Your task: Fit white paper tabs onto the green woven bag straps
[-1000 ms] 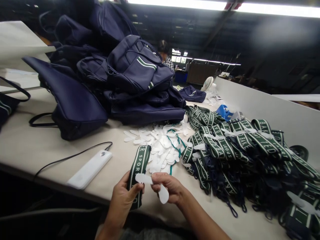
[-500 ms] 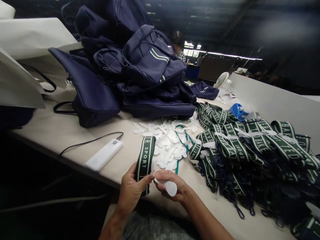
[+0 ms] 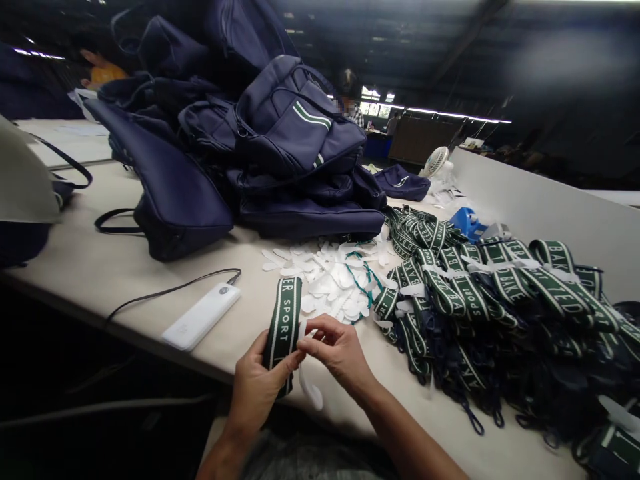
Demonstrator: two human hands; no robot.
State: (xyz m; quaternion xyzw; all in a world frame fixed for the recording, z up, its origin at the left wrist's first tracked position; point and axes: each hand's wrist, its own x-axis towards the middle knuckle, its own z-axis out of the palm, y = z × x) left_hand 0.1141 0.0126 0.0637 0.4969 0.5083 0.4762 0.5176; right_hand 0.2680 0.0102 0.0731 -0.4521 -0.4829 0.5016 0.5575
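Note:
My left hand [image 3: 254, 383] is wrapped round a folded green webbing strap [image 3: 286, 313] with white edges and the lettering "SPORT". Its thumb presses near the strap's right side. My right hand [image 3: 345, 353] pinches a thin white strip [image 3: 312, 392] at that side, close to the left thumb. One rounded end of the strip hangs below the fingers; whether it goes all the way round the strap is hidden. Just beyond the hands lies a loose heap of white strips [image 3: 333, 283] with a teal cord [image 3: 370, 283] among them.
Several bundled green straps [image 3: 480, 283] fill the table's right side, many with white strips round them. Navy bags [image 3: 300, 133] are piled at the back. A white power bank [image 3: 203, 315] with a cable lies left. A blue tape dispenser [image 3: 467, 223] and small fan [image 3: 437, 162] stand farther back.
My right hand has turned and moved up, now pinching the strip higher beside the strap. The strip's rounded end has swung down and left. The view has shifted slightly, revealing a person at back left.

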